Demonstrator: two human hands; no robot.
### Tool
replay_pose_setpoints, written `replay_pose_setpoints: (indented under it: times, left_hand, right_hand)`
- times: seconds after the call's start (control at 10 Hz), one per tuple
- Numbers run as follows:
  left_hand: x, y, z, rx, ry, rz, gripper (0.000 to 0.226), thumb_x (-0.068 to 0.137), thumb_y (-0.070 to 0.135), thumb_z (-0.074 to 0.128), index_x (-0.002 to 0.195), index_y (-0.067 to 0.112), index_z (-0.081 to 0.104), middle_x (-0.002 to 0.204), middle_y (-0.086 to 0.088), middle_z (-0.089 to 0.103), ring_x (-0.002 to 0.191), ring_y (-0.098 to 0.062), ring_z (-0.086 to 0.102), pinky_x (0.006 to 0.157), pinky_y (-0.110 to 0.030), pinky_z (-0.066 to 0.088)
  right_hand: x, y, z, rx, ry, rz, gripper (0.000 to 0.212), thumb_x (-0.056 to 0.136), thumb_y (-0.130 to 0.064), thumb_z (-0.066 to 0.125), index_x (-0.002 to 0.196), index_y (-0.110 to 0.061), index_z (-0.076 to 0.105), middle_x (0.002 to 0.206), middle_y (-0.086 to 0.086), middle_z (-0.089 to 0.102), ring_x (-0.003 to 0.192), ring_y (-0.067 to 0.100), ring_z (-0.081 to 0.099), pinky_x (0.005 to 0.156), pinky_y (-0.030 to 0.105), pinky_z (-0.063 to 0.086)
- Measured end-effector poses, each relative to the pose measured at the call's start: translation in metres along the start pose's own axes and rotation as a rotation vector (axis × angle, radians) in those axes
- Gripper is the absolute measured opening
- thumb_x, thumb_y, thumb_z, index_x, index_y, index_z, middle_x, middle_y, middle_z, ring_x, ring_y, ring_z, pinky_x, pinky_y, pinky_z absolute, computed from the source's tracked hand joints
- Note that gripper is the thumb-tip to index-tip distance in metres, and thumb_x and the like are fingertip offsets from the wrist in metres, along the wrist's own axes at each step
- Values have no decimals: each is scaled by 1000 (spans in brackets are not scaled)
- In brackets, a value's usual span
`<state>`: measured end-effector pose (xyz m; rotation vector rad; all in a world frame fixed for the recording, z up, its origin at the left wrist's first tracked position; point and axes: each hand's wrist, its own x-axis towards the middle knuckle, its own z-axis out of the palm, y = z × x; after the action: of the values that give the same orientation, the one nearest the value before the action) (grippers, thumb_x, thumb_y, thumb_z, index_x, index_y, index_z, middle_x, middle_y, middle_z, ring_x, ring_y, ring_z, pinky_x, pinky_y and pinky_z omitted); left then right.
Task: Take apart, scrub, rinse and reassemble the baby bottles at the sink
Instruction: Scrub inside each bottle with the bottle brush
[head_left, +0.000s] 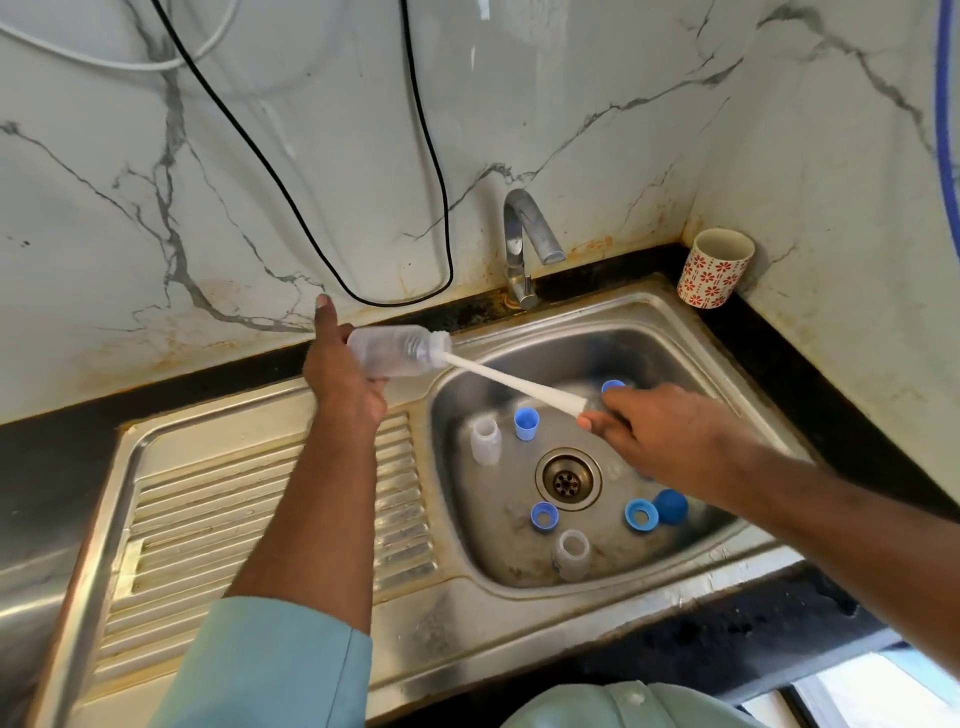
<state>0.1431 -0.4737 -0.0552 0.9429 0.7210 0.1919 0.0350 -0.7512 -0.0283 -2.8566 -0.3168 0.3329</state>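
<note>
Sleeved in pale teal, my left forearm is reaching out over the drainboard, and my left hand is gripping a clear baby bottle by its base, index finger sticking up. It is lying nearly level above the sink rim, mouth pointing right. My right hand is pinching the white brush handle, which is slanting up-left into that mouth.

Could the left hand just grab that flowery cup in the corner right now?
Probably not. The left hand grips the bottle with the brush in it, and the cup stands in the far right corner, beyond the faucet and the right hand.
</note>
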Motion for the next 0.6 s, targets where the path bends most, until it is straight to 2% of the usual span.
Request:
replay_pose_setpoints:
  times: [0.1,0.2,0.3,0.4,0.5,0.6]
  left_hand:
    - [-29,-27,5,-165,-129,-194,78,72,71,67,129,20,51,119,-14,57,102,-37,63,84,-57,55]
    - [-41,-40,12,-282,-167,-282,71,73,56,75,123,11,54,100,-7,62,80,-22,70,77,-51,59]
    - [-31,-26,9,-300,-128,-284,28,86,29,72,102,13,56,67,-2,53,48,-11,55,65,-39,61]
    - [-32,-22,5,-217,-231,-302,16,88,21,65,80,14,54,57,1,48,48,-12,50,73,-40,59]
    - [-35,-22,5,-224,-321,-328,14,88,24,63,77,17,58,61,3,56,58,-15,61,88,-49,55]
    - [-37,-24,6,-263,-383,-341,15,87,27,64,80,16,60,67,3,64,63,-16,66,90,-52,53]
  right_hand:
    - [-3,-19,13,84,23,-15,36,100,-56,27,76,-32,38,68,-6,52,58,7,51,55,26,43]
    - [-4,-32,21,27,-18,-50,36,100,-56,24,75,-32,32,68,-7,50,58,9,48,60,31,43]
    - [-9,-24,18,37,-43,-43,33,99,-58,23,81,-33,33,69,-6,53,59,9,53,57,28,43]
    - [-13,-16,12,-14,-29,-40,30,98,-59,20,84,-35,31,68,-7,53,58,8,55,55,25,46]
    - [-14,-14,19,-138,104,-28,31,98,-59,14,94,-32,30,79,-9,53,66,9,57,59,25,48]
    - [-16,-14,22,459,-131,146,46,99,-58,30,91,-18,51,69,-6,52,52,10,48,47,22,38]
